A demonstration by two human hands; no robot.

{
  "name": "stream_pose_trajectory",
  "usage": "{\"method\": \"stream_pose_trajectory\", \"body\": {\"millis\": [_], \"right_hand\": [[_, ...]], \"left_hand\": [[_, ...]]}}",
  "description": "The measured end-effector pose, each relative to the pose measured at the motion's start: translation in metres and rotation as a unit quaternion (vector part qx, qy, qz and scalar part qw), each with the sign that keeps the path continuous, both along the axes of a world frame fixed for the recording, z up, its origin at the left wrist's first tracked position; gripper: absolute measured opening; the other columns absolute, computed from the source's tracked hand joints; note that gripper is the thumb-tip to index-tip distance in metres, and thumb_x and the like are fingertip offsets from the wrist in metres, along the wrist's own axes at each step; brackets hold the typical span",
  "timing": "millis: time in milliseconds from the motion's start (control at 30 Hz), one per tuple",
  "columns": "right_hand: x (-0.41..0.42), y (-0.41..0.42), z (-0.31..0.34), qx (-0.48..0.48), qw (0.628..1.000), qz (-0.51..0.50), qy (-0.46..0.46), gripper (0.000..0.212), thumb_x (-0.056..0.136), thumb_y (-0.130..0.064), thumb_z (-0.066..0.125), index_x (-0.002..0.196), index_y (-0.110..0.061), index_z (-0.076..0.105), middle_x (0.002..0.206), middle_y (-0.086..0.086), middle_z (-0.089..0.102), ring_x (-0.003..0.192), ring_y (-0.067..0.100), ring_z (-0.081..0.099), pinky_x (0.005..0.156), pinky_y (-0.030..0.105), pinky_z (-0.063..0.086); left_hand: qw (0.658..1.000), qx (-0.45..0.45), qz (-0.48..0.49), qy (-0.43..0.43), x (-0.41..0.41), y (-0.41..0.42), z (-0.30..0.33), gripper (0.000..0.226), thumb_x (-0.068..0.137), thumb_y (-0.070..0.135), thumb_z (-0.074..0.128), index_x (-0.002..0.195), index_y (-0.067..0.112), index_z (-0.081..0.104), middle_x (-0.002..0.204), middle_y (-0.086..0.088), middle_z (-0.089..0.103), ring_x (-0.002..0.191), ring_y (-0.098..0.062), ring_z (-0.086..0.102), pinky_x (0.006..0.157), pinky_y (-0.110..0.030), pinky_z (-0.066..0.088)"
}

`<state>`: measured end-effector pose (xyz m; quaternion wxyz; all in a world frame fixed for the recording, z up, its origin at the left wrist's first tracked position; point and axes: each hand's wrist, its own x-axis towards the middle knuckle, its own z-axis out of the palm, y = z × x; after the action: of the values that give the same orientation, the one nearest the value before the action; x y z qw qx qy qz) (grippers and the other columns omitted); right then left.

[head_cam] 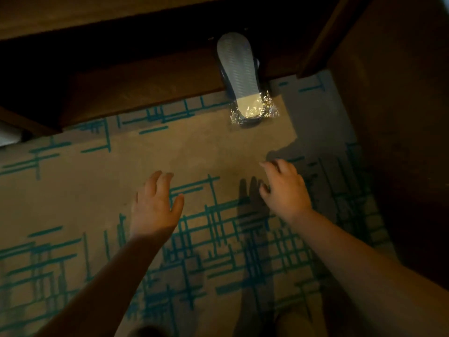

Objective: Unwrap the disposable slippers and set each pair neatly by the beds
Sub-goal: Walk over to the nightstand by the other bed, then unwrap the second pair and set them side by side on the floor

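A wrapped pair of grey disposable slippers (239, 69) lies sole up on the floor, its far end in the dark gap under the wooden bed frame (145, 93). Crinkled clear plastic wrap (255, 110) shines around the near end. My left hand (155, 205) hovers over the carpet, fingers apart and empty, below and left of the slippers. My right hand (284, 188) hovers to the right of it, fingers slightly curled, holding nothing. Both hands are well short of the slippers.
Beige carpet (73, 190) with teal line pattern covers the floor. A dark wooden piece of furniture (388, 93) stands at the right. Something white (9, 137) shows at the left edge. The light is dim, with a bright patch near the slippers.
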<state>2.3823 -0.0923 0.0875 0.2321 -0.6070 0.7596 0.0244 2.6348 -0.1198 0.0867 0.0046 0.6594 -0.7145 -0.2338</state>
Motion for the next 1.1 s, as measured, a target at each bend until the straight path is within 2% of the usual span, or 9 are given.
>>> {"method": "stream_pose_trajectory", "body": {"millis": [67,200,300,433,500,600,767,967,1100], "right_hand": [[0.001,-0.007,-0.027,-0.043,0.999,0.002,0.007,0.049,0.088,-0.024,0.055,0.135,-0.019,0.043,0.137,0.008,0.042,0.129,0.028,0.036,0.100,0.042,0.038],[-0.001,-0.016,-0.068,-0.112,0.994,0.018,0.005,0.053,0.080,-0.019,0.063,0.132,-0.016,0.048,0.135,0.013,0.046,0.127,0.032,0.041,0.098,0.046,0.040],[-0.004,-0.021,-0.082,-0.133,0.991,0.012,0.009,0.055,0.080,-0.020,0.065,0.132,-0.015,0.048,0.136,0.015,0.046,0.127,0.033,0.041,0.098,0.047,0.040],[-0.005,-0.027,-0.076,-0.135,0.991,-0.017,0.004,0.055,0.083,-0.022,0.061,0.135,-0.018,0.042,0.142,0.011,0.039,0.132,0.029,0.035,0.100,0.045,0.038],[-0.011,-0.036,-0.072,-0.151,0.988,-0.014,0.001,0.056,0.083,-0.022,0.062,0.135,-0.018,0.042,0.142,0.013,0.038,0.133,0.030,0.033,0.100,0.047,0.038],[-0.023,-0.058,-0.070,-0.174,0.983,0.041,0.042,0.059,0.083,-0.021,0.060,0.137,-0.018,0.039,0.146,0.015,0.033,0.136,0.031,0.029,0.106,0.052,0.034],[-0.039,-0.104,-0.080,-0.151,0.974,0.118,0.120,0.079,0.083,-0.014,0.060,0.147,-0.027,0.016,0.157,0.010,0.013,0.145,0.031,0.008,0.114,0.053,0.011],[-0.043,-0.148,-0.094,-0.153,0.934,0.207,0.247,0.085,0.076,-0.012,0.069,0.145,-0.019,0.021,0.153,0.016,0.023,0.142,0.035,0.018,0.114,0.052,0.016],[-0.039,-0.158,-0.093,-0.153,0.938,0.205,0.234,0.069,0.080,-0.004,0.061,0.142,-0.010,0.030,0.144,0.021,0.038,0.133,0.039,0.034,0.110,0.053,0.025]], "left_hand": [[0.999,-0.034,-0.005,-0.011,-0.003,-0.008,-0.031,0.059,0.078,0.039,0.046,0.130,0.013,0.045,0.141,-0.017,0.042,0.124,-0.039,0.044,0.098,-0.053,0.037],[0.998,-0.064,-0.012,-0.010,-0.010,-0.015,-0.080,0.058,0.085,0.036,0.052,0.137,0.015,0.038,0.150,-0.018,0.029,0.139,-0.035,0.025,0.107,-0.058,0.024],[0.999,-0.033,-0.011,-0.027,-0.014,-0.009,-0.104,0.064,0.087,0.042,0.051,0.143,0.021,0.028,0.155,-0.013,0.017,0.144,-0.031,0.012,0.111,-0.058,0.017],[0.995,0.019,-0.044,-0.084,-0.009,0.017,-0.125,0.076,0.081,0.069,0.015,0.146,0.030,0.013,0.158,-0.006,0.009,0.145,-0.024,0.001,0.112,-0.060,0.013],[0.993,0.026,-0.058,-0.099,-0.004,0.018,-0.132,0.081,0.078,0.074,0.002,0.146,0.032,0.010,0.158,-0.006,0.009,0.144,-0.023,0.001,0.110,-0.061,0.012],[0.992,0.033,-0.073,-0.095,-0.001,0.011,-0.137,0.086,0.072,0.078,-0.007,0.145,0.033,0.001,0.158,-0.003,-0.003,0.143,-0.022,-0.009,0.110,-0.061,0.004],[0.991,0.059,-0.077,-0.088,-0.001,0.008,-0.133,0.094,0.057,0.083,-0.019,0.138,0.034,-0.019,0.146,0.005,-0.030,0.135,-0.016,-0.027,0.111,-0.058,-0.004],[0.985,0.115,-0.083,-0.094,-0.003,0.003,-0.126,0.081,0.064,0.075,-0.003,0.127,0.037,-0.036,0.138,0.006,-0.044,0.129,-0.016,-0.039,0.111,-0.055,-0.013],[0.978,0.158,-0.096,-0.093,-0.002,-0.002,-0.123,0.080,0.063,0.075,-0.002,0.124,0.040,-0.040,0.134,0.006,-0.050,0.127,-0.019,-0.043,0.108,-0.053,-0.018]]}}
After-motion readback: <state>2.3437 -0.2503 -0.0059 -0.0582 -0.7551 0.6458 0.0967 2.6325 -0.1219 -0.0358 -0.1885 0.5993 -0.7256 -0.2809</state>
